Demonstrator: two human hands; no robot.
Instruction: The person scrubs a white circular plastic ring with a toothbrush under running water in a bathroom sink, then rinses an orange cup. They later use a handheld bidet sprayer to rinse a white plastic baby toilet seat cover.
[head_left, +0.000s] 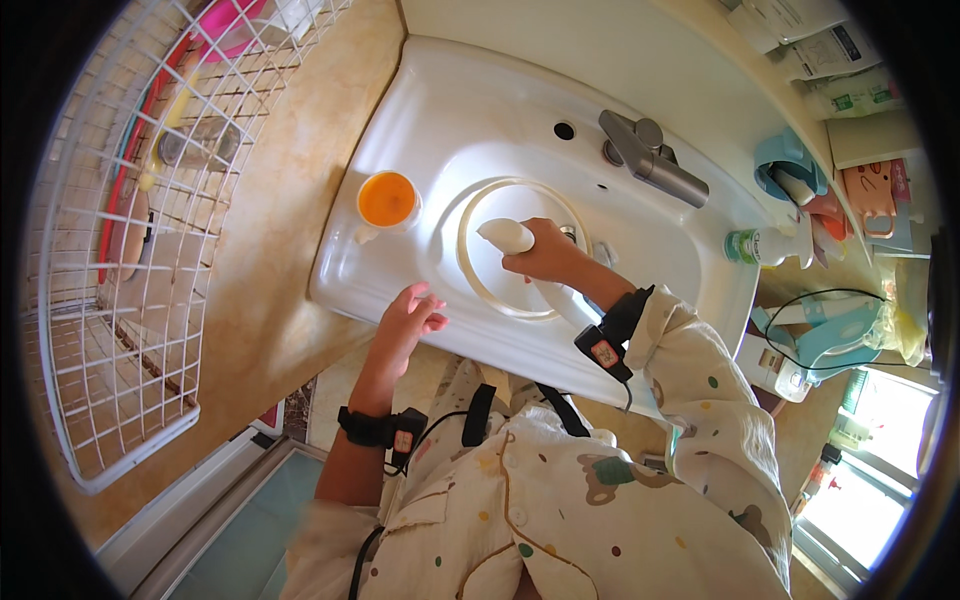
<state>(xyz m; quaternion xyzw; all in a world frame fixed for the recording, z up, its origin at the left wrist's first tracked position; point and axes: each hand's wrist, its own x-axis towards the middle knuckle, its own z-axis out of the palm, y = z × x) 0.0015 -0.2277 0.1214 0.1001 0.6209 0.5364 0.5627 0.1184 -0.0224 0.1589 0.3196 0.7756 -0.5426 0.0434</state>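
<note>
My right hand (551, 251) is closed around a long white object (506, 235), its rounded end pointing up and left and its other end reaching down to the right. What it is cannot be made out. Below it, inside the white ceramic sink (450, 90), sits a round basin with a pale rim (466, 259). My left hand (409, 322) hovers at the sink's front edge, fingers loosely curled apart and holding nothing. On the sink's left ledge, beyond that hand, stands a white cup (411, 217) with orange contents (386, 199).
A grey faucet (660, 165) rises at the back right of the sink. A white wire basket (199, 300) hangs on the left wall. To the right are a spray bottle (757, 247), a light-blue cup (784, 161) and a blue plastic item (836, 330). A glass-topped unit (247, 525) is at lower left.
</note>
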